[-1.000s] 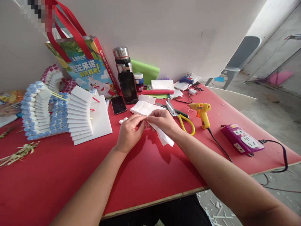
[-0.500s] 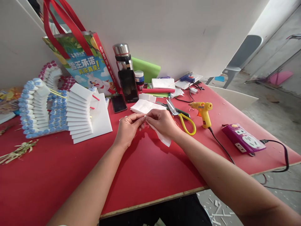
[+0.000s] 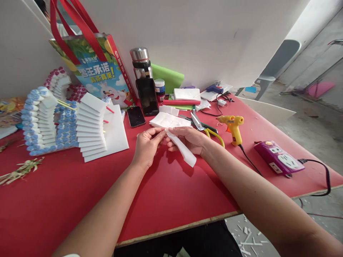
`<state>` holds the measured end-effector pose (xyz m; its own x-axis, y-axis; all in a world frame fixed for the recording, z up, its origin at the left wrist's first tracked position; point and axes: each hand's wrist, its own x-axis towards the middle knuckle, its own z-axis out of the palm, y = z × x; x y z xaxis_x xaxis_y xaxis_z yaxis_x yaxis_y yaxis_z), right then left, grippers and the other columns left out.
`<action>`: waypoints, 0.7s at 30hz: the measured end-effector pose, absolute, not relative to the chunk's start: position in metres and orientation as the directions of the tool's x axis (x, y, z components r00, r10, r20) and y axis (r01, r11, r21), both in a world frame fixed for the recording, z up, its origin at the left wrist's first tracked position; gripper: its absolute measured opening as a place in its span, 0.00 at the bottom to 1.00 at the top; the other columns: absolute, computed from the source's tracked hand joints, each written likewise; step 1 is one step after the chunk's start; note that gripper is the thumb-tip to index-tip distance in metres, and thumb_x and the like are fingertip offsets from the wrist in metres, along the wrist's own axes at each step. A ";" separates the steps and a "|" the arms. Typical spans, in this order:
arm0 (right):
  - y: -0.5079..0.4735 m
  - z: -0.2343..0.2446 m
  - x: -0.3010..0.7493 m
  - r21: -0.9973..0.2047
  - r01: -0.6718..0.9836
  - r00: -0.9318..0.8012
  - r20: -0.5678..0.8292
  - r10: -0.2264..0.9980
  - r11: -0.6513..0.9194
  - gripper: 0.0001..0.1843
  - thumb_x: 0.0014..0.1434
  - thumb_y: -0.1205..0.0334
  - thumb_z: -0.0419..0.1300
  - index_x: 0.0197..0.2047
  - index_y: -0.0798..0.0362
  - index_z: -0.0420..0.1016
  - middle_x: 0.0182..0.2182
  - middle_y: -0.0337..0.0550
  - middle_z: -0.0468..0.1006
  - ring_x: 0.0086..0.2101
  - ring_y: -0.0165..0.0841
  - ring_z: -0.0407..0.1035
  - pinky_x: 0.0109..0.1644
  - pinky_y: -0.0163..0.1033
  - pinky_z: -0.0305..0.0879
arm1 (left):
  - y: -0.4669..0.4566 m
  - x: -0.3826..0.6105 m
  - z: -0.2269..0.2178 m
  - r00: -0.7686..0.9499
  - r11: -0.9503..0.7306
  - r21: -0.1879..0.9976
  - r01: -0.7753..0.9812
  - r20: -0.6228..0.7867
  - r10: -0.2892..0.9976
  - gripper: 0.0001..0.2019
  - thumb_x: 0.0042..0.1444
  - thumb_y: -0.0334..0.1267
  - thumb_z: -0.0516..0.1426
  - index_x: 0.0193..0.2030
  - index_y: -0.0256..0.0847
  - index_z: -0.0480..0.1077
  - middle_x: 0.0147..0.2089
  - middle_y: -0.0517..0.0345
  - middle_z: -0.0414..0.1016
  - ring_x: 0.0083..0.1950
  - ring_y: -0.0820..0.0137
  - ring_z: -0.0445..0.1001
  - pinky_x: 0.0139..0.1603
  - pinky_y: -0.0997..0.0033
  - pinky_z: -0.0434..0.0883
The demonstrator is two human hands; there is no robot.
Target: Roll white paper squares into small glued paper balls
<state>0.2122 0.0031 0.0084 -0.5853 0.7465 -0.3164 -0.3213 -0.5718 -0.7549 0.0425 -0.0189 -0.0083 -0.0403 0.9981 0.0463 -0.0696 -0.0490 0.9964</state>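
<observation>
A narrow white paper strip [image 3: 181, 147], folded or rolled at its upper end, hangs down to the right over the red table. My left hand [image 3: 150, 143] pinches that upper end between thumb and fingertips. Around the strip, close beside the left fingertips, is my right hand [image 3: 189, 138]; its index finger reaches to the pinched end and its other fingers curl beneath the paper. A stack of white paper sheets [image 3: 169, 120] lies just beyond the hands. Scissors with yellow handles [image 3: 214, 137] rest to the right of my right hand.
On the right are a yellow glue gun [image 3: 233, 127] and a purple power strip [image 3: 280, 157] with cords. To the left stand white stepped foam pieces [image 3: 91, 132] and a blue-and-white layered model [image 3: 40, 121]. Two phones, a steel flask [image 3: 139, 57] and a shopping bag [image 3: 100, 71] stand behind.
My right hand has turned and opened out somewhat, its fingers now under the strip, so more of the paper shows. The left hand keeps its pinch almost in place.
</observation>
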 end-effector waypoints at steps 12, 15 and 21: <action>-0.002 0.004 0.198 -0.955 -0.163 -0.296 -0.193 0.936 -0.248 0.09 0.58 0.62 0.64 0.30 0.55 0.70 0.24 0.40 0.76 0.20 0.27 0.67 0.24 0.33 0.65 | -0.019 0.044 -0.008 -0.050 -0.043 0.987 -0.152 0.035 0.998 0.12 0.49 0.41 0.68 0.38 0.36 0.81 0.28 0.57 0.75 0.27 0.77 0.66 0.27 0.76 0.63; -0.004 -0.001 0.193 -0.999 -0.002 -0.175 -0.047 0.983 -0.048 0.09 0.57 0.60 0.62 0.28 0.54 0.69 0.20 0.36 0.73 0.19 0.26 0.64 0.23 0.32 0.59 | -0.020 0.048 -0.008 -0.090 -0.086 0.988 -0.126 0.075 0.993 0.11 0.48 0.41 0.69 0.36 0.37 0.81 0.28 0.58 0.74 0.26 0.76 0.66 0.26 0.74 0.64; -0.011 -0.002 0.192 -0.939 0.291 -0.088 0.165 0.982 0.183 0.07 0.56 0.60 0.58 0.28 0.52 0.69 0.21 0.37 0.76 0.22 0.27 0.65 0.26 0.33 0.58 | -0.022 0.049 -0.009 -0.108 -0.170 0.985 0.020 0.171 0.979 0.08 0.52 0.39 0.66 0.37 0.38 0.81 0.24 0.59 0.73 0.24 0.74 0.68 0.26 0.73 0.67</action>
